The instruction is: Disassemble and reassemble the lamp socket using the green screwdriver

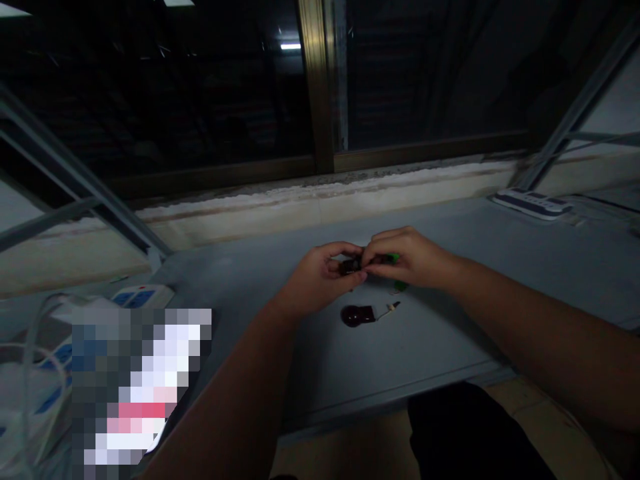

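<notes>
Above the grey tabletop (425, 333), my two hands meet over a small dark, glossy piece (351, 267). My left hand (323, 277) grips it between thumb and fingers. My right hand (405, 257) pinches at its right end, the fingertips partly hiding it. A bit of bright green (395, 257) peeks out behind the right fingers; what it belongs to is hidden. Just below the hands lies a dark red, shiny piece with a round end (357, 315), and a thin stem (387, 310) sticks out to its right. Another green piece (400, 287) rests under my right hand.
A white power strip (533, 204) lies at the back right. On the left are another power strip (143, 295), white cables (30, 373) and a pixelated bright object (160, 367). Metal frame bars (85, 187) rise at both sides, before a dark window (210, 100).
</notes>
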`<move>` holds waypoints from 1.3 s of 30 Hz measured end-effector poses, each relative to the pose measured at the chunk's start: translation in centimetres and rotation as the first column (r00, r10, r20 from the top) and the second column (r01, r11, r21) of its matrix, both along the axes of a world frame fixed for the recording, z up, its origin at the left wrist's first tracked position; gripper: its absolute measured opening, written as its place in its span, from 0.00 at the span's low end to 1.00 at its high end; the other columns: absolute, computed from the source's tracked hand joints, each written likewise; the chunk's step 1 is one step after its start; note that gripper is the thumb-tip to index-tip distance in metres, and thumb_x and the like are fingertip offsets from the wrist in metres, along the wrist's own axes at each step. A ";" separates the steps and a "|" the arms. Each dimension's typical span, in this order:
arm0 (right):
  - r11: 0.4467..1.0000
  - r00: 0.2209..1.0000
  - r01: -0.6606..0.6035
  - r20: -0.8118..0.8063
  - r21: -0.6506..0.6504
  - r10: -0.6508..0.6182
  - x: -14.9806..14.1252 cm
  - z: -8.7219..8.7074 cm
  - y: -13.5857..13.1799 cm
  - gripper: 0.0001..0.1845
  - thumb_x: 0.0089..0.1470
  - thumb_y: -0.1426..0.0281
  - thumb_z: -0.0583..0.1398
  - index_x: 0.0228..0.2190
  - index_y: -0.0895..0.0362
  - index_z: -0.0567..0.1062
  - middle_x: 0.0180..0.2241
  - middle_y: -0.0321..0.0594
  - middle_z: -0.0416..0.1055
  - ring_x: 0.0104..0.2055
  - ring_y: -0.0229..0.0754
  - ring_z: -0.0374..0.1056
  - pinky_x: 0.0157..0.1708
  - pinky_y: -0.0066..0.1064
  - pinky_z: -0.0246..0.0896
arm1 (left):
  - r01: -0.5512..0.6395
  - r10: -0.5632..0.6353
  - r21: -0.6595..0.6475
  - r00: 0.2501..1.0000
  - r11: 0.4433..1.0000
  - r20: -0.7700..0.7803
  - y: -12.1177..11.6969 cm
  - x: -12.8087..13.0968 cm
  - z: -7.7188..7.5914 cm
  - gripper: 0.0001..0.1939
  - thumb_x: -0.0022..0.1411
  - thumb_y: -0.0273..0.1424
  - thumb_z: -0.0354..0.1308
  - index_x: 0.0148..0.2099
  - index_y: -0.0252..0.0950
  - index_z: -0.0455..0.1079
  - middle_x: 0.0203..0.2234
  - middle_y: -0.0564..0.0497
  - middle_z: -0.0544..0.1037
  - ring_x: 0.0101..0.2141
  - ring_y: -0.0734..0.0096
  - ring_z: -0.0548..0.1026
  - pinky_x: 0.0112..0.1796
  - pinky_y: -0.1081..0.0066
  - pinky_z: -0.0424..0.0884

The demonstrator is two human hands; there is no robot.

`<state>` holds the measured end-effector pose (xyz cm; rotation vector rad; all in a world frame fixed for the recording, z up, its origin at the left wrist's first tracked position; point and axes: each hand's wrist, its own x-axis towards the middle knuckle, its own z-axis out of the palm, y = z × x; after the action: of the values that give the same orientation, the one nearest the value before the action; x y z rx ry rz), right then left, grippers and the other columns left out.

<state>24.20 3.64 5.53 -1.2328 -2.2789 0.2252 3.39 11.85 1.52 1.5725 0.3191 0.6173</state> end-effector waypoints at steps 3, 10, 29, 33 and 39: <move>0.995 0.995 0.045 -0.086 -0.084 -0.053 -0.3 -0.4 -0.1 0.09 0.61 0.64 0.64 0.36 0.57 0.75 0.30 0.36 0.74 0.32 0.34 0.69 0.33 0.26 0.60 | -0.010 0.010 0.003 1.000 1.000 -0.014 0.1 -0.1 0.2 0.17 0.56 0.30 0.72 0.47 0.33 0.75 0.34 0.48 0.83 0.32 0.73 0.81 0.35 0.74 0.75; 0.958 0.928 -0.018 -0.362 -0.286 -0.091 1.3 -0.1 0.1 0.18 0.55 0.58 0.69 0.32 0.58 0.70 0.25 0.31 0.68 0.27 0.31 0.62 0.28 0.25 0.58 | 0.001 -0.001 -0.058 1.000 0.998 0.005 0.5 0.0 0.4 0.17 0.55 0.34 0.74 0.45 0.34 0.76 0.32 0.50 0.82 0.30 0.72 0.81 0.35 0.71 0.79; 0.964 0.985 0.081 -0.130 -0.253 -0.117 1.9 1.5 -0.7 0.13 0.57 0.68 0.65 0.44 0.59 0.80 0.39 0.41 0.80 0.36 0.36 0.76 0.36 0.26 0.69 | -0.192 0.191 -0.167 0.981 0.967 -0.022 1.0 0.1 0.0 0.21 0.54 0.30 0.74 0.50 0.33 0.79 0.38 0.47 0.84 0.34 0.71 0.82 0.43 0.67 0.79; 0.991 0.977 0.097 -0.181 -0.088 -0.112 0.9 1.0 -0.6 0.12 0.56 0.70 0.67 0.43 0.59 0.79 0.35 0.39 0.78 0.34 0.35 0.74 0.34 0.25 0.67 | -0.112 0.115 -0.172 0.993 0.979 0.010 0.9 0.2 -0.3 0.26 0.50 0.28 0.76 0.52 0.33 0.79 0.40 0.46 0.85 0.36 0.70 0.81 0.43 0.68 0.78; 0.994 0.978 0.096 -0.182 -0.058 -0.105 0.6 0.4 -0.3 0.10 0.56 0.68 0.68 0.41 0.57 0.81 0.37 0.40 0.78 0.35 0.36 0.75 0.37 0.27 0.70 | -0.090 0.095 -0.204 0.995 0.975 0.017 0.7 0.3 -0.3 0.25 0.50 0.29 0.76 0.51 0.32 0.79 0.39 0.46 0.84 0.38 0.70 0.81 0.45 0.66 0.77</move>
<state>24.76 3.36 5.93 -1.2915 -2.0587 0.3451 3.70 12.54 1.24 1.3579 0.4246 0.6561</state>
